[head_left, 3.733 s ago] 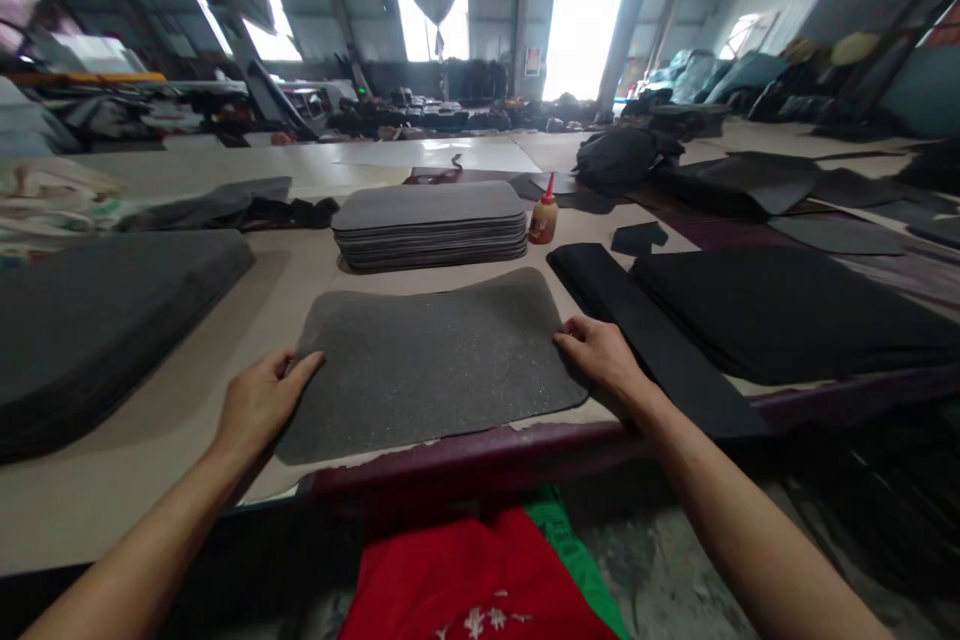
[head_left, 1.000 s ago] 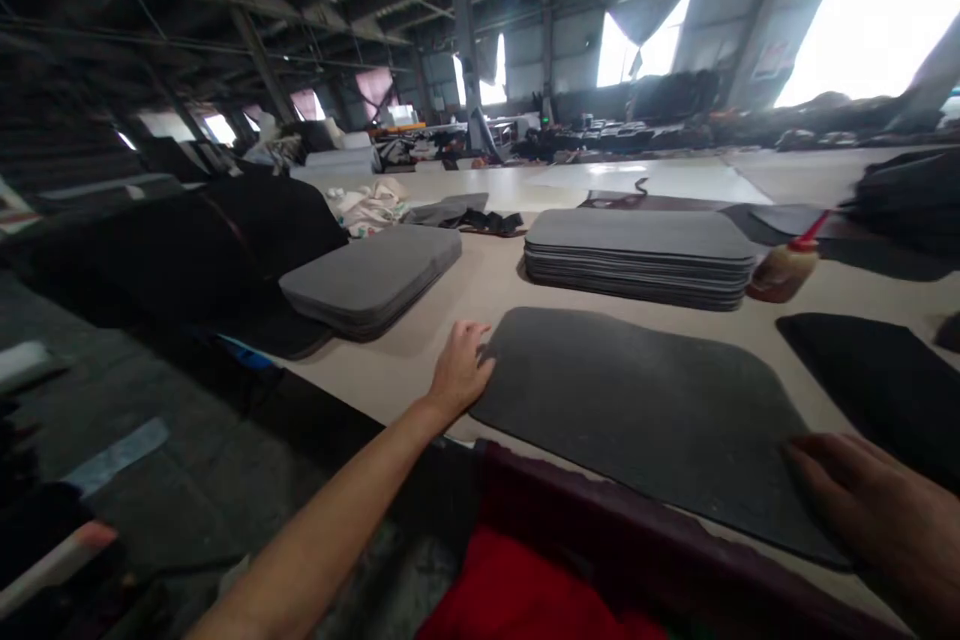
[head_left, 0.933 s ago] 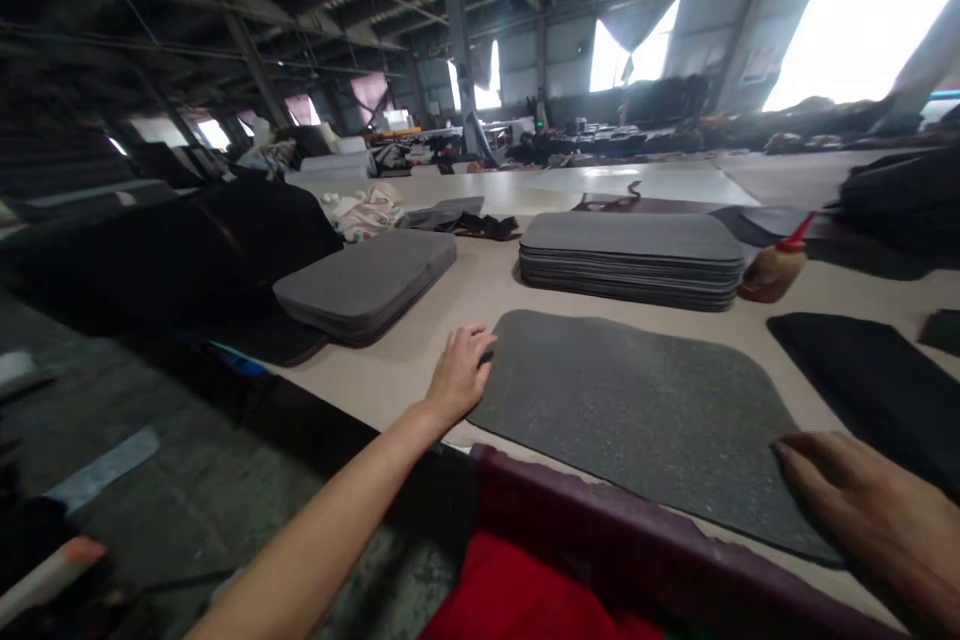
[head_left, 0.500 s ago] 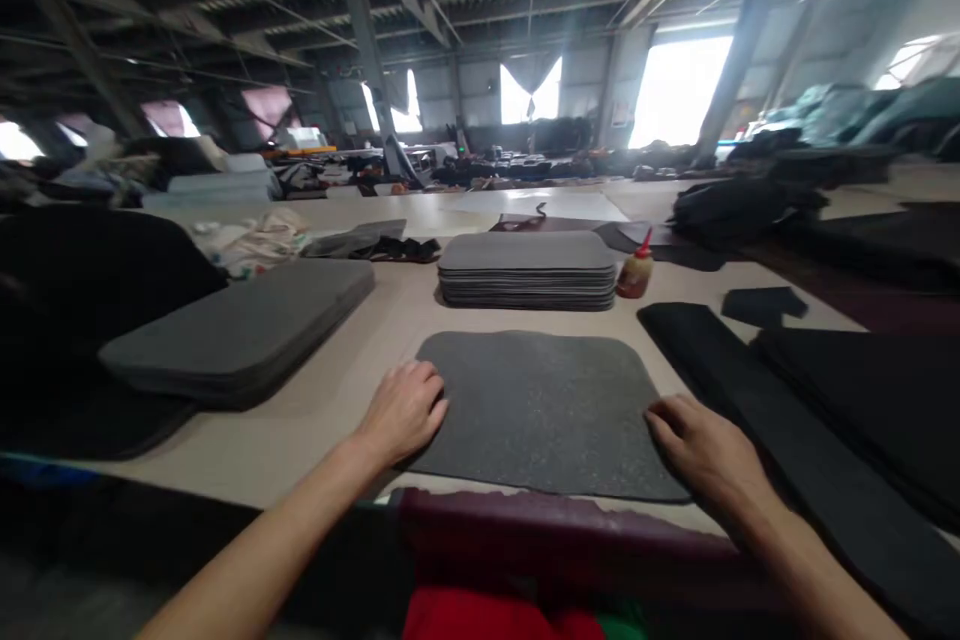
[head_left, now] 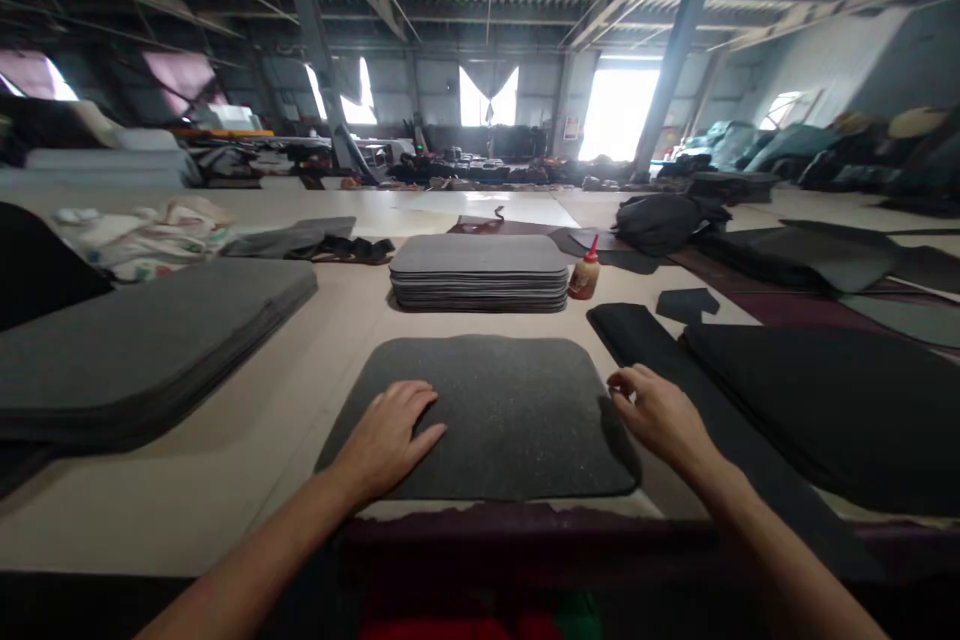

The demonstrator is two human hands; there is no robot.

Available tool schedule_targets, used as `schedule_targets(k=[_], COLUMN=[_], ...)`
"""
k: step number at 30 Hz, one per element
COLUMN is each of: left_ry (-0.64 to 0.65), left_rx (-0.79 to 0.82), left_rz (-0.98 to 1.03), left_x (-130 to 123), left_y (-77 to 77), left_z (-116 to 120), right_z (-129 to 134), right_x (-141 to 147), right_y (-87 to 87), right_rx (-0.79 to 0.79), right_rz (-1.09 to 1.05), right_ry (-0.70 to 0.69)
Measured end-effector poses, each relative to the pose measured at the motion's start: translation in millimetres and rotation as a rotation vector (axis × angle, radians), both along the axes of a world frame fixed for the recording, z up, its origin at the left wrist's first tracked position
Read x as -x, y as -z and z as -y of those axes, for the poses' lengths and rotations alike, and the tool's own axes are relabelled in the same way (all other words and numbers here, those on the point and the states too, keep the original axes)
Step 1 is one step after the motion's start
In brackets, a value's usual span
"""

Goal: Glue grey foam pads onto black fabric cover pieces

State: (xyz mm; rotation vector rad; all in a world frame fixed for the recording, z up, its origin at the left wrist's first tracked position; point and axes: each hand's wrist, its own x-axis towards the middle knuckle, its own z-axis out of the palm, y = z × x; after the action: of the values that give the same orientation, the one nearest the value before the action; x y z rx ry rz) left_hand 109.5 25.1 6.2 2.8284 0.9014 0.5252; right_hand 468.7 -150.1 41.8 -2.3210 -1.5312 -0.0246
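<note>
A dark grey sheet (head_left: 495,420) with rounded corners and pale specks lies flat at the table's front edge. My left hand (head_left: 394,435) rests on the left part of it, palm down, fingers stretched out and thumb apart. By the sheet's right edge, my right hand (head_left: 660,415) is closed in a pinch, its shadow falling on the sheet. Whatever is between those fingertips, if anything, is too small to make out. Behind the sheet stands a neat stack of grey sheets (head_left: 478,270). A bottle with a red nozzle (head_left: 584,272) stands at the stack's right side.
A thick pile of grey sheets (head_left: 165,340) lies on the left, with crumpled pale cloth (head_left: 150,238) behind. On the right are a long black strip (head_left: 720,420), a stack of black pieces (head_left: 832,410) and a small dark offcut (head_left: 687,304). Dark bundles (head_left: 660,222) sit farther back.
The view has turned right. My left hand has moved from the sheet's left edge onto its top and spread its fingers. My right hand has shifted slightly up along the right edge.
</note>
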Motion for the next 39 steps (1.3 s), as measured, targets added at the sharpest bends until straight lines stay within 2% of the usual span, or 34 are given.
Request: schedule_targets(k=[3,5,9,12,15,24,32,39], left_ry=[0.002,-0.001,0.004,0.005,-0.002,0.011,0.019,0.022], left_rx=[0.003,0.006,0.014,0.017,0.017,-0.004,-0.015,-0.016], left_rz=[0.013,0.018,0.033,0.040,0.040,0.057,0.042,0.057], left_x=[0,0,1,0,0,1,1,1], left_y=[-0.8,-0.5,0.5,0.3,0.4,2.3,3.1,1.5], left_z=[-1,-1,-3,-2,-2,-4,-5,-4], right_z=[-33,-60,-104,-122,-129,-136,-138,-136], right_x=[-22,-37,-57,-65,-68,-70,-73,-72], right_y=[-16.5,-19.5,-5.4,8.2,13.1,9.4,11.9,12.8], right_rx=[-0.073,-0.057,-0.007,0.025,0.094,0.245,0.274,0.210], right_rz=[-0.171,-0.260,-0.360,-0.425,-0.480,-0.531,-0.408,-0.291], right_ry=[-0.006,-0.001,-0.018,-0.038,-0.051,-0.031,-0.046,-0.050])
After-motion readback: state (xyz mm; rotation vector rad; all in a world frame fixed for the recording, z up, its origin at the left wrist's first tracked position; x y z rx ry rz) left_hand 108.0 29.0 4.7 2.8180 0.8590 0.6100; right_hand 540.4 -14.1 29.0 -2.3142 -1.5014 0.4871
